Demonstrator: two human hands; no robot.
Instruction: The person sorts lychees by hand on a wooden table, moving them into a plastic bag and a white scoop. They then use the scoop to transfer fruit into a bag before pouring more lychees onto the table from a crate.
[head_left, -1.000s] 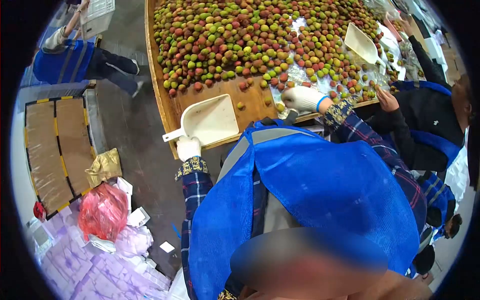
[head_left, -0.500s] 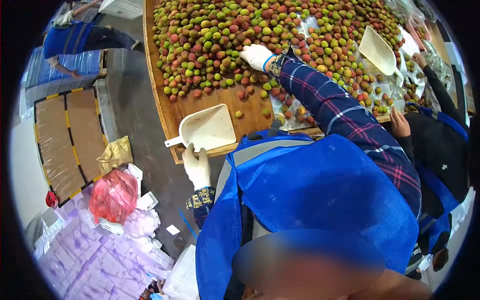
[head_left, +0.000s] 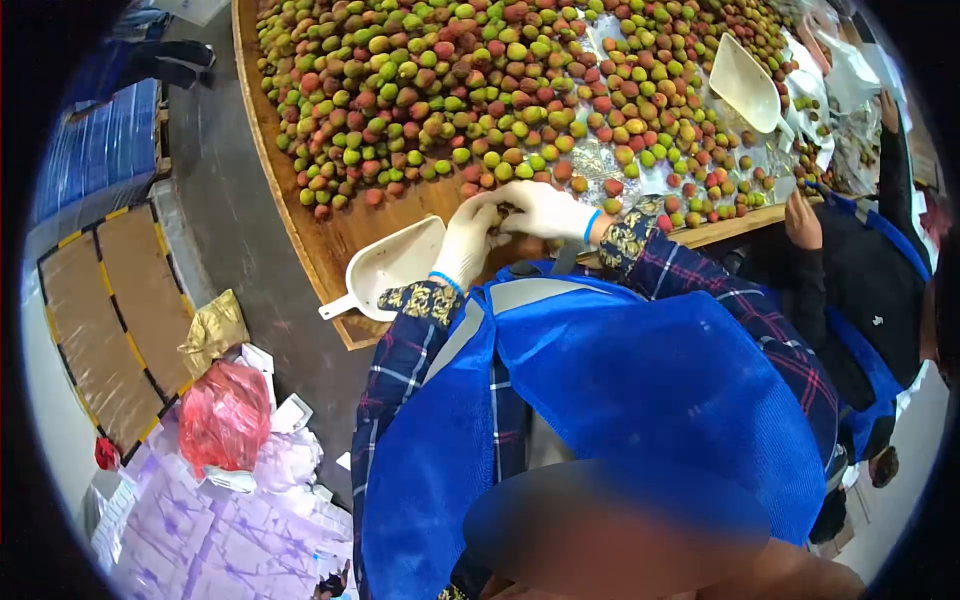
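Observation:
My two white-gloved hands meet over the front edge of a wooden table (head_left: 270,160) heaped with red and green lychees (head_left: 420,110). Fingers of my right hand (head_left: 548,210) are closed round a small brownish lychee (head_left: 508,212), mostly covered by the gloves. From the other side, my left hand (head_left: 465,238) has its fingers bent against the same fruit. Just left of my left hand, a white scoop (head_left: 398,262) lies on the bare wood, its handle over the table's edge.
Another white scoop (head_left: 746,85) rests among the lychees at right. Beside me a co-worker in a blue vest (head_left: 860,350) has hands at the table. On the floor at left are a red plastic bag (head_left: 224,415), a yellow sack (head_left: 214,332) and wrapped boxes (head_left: 115,290).
My right hand has drawn back from the pile toward my body. My left hand has left the table edge near the scoop and joined it. The view has shifted slightly.

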